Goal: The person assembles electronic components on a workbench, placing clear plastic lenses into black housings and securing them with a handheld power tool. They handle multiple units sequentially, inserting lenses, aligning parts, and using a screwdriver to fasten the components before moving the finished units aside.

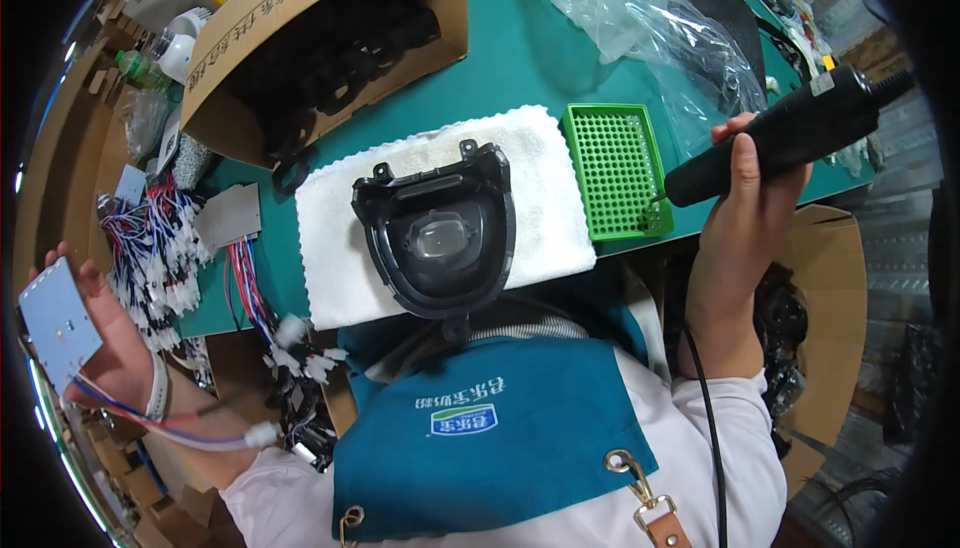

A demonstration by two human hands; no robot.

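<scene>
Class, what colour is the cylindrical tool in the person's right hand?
The cylindrical tool is black, seen best in the head view.

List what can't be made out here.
All in the head view:
Back of the flat white square circuit board: faces away; the board hides part of the left hand.
Bit of the black cylindrical power tool in the right hand: too small against the green perforated plastic tray.
Parts inside the large brown cardboard box: lost in shadow.
Lower end of the thin black cable: cut by the bottom edge.
</scene>
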